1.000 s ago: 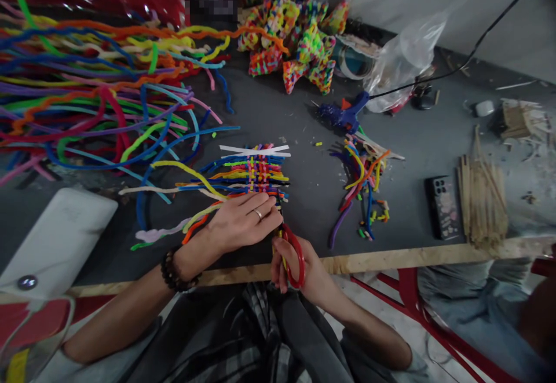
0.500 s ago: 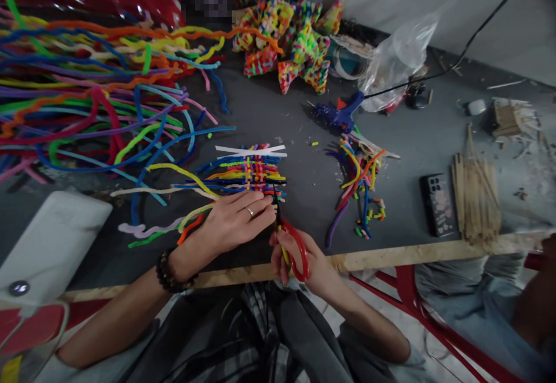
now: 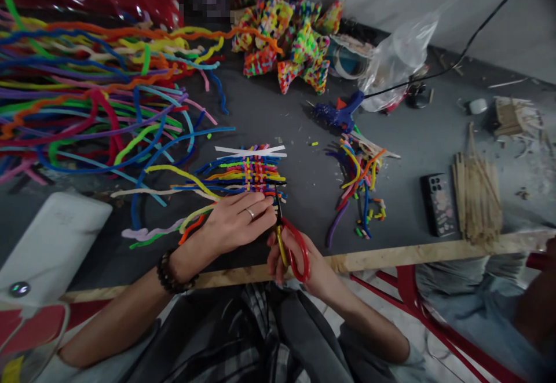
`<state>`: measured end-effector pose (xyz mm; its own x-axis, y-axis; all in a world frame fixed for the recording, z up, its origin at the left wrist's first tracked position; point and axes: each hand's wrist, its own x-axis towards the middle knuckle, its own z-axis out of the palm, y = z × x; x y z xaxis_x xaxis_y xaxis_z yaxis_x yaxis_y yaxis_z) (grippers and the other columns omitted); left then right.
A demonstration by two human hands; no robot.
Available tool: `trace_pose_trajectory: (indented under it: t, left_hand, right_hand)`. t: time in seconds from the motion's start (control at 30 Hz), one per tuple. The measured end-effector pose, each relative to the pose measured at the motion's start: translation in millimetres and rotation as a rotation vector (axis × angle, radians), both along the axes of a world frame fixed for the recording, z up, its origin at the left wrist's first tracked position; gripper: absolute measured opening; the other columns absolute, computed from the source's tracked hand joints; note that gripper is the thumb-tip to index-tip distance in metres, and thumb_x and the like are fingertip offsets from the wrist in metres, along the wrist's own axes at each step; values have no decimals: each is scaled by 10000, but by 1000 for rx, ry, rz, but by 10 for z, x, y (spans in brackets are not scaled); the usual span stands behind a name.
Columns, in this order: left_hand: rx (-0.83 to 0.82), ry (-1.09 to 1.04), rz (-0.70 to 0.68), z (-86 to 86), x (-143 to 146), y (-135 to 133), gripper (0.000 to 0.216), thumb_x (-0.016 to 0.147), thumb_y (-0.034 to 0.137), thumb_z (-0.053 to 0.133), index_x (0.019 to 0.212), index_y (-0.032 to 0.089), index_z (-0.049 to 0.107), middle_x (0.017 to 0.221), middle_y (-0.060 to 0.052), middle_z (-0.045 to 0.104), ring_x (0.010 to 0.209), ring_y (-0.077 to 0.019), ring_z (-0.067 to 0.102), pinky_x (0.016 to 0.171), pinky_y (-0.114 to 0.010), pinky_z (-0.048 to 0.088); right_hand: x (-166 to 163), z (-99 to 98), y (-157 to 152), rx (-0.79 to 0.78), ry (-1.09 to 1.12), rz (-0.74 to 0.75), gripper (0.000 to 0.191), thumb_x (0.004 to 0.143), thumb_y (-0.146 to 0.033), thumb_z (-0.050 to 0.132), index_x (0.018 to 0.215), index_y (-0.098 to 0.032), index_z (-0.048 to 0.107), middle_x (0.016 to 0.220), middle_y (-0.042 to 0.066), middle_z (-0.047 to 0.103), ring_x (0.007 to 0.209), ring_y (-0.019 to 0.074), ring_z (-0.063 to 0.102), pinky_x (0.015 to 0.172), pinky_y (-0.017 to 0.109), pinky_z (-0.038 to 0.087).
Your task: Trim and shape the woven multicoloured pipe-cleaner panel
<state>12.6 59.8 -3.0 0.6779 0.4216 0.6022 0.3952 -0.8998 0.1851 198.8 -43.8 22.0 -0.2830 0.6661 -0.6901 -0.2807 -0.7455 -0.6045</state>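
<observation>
Head view shows the left hand (image 3: 237, 221) lying flat, fingers stretched out and not clenched, pressing down on the near edge of a woven mat of pipe cleaners (image 3: 256, 173) on the grey table (image 3: 304, 197). A ring sits on one finger and a dark bead bracelet (image 3: 171, 270) circles the wrist. Just to its right, the right hand (image 3: 299, 264) grips a pair of red-handled scissors (image 3: 292, 244), fingers through the loops; the blades point away from the body and reach the mat's near right corner, close to the left fingertips. Whether the blades are apart or together is too small to tell.

Loose ends of the mat trail off to the left, toward a wide spread of long pipe cleaners (image 3: 87, 99) in many colours. Right of the mat lies a small heap of cut scraps (image 3: 360, 186). Farther back sit a blue glue gun (image 3: 341, 113) with a black cord, a pile of finished woven pieces (image 3: 291, 35) and a clear plastic bag (image 3: 399, 53). A phone (image 3: 438, 204) lies face down beside a bundle of wooden sticks (image 3: 478, 197) at the right. A white box (image 3: 47, 244) rests at the near left.
</observation>
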Motion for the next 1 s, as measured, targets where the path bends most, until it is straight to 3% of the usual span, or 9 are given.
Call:
trace_pose_trajectory:
  t: [0.37, 0.7, 0.83, 1.0]
  left_hand:
    - [-64, -57, 2, -48, -29, -1, 107, 991, 83, 683, 1059, 156, 721, 1073, -62, 823, 1004, -204, 775, 888, -340, 657]
    - [-70, -62, -3, -35, -8, 5, 84, 989, 80, 686, 1038, 146, 708, 1032, -70, 828, 953, -202, 791, 855, -339, 671]
    - [-77, -36, 14, -38, -2, 10, 90, 1009, 97, 667, 1031, 172, 711, 1045, -40, 831, 973, -194, 788, 877, -332, 662]
    - [-51, 1, 35, -34, 6, 3, 105, 1009, 102, 660, 1068, 170, 714, 1067, -48, 822, 1087, -224, 781, 917, -341, 651]
  right_hand:
    - [9, 23, 55, 14, -114, 46, 495, 992, -694, 619, 970, -200, 584, 592, -37, 664, 378, 103, 560, 382, 185, 396]
    - [14, 5, 11, 175, -259, 206, 662, 1081, -670, 475, 628, -197, 577, 499, 4, 605, 368, 93, 538, 423, 207, 416]
    - [-9, 10, 52, 45, -175, 105, 530, 1009, -715, 578, 842, -212, 576, 558, -21, 651, 374, 113, 563, 400, 203, 413]
    - [-2, 51, 89, -32, -95, 34, 563, 950, -767, 605, 987, -205, 573, 625, -15, 686, 416, 127, 602, 430, 213, 445]
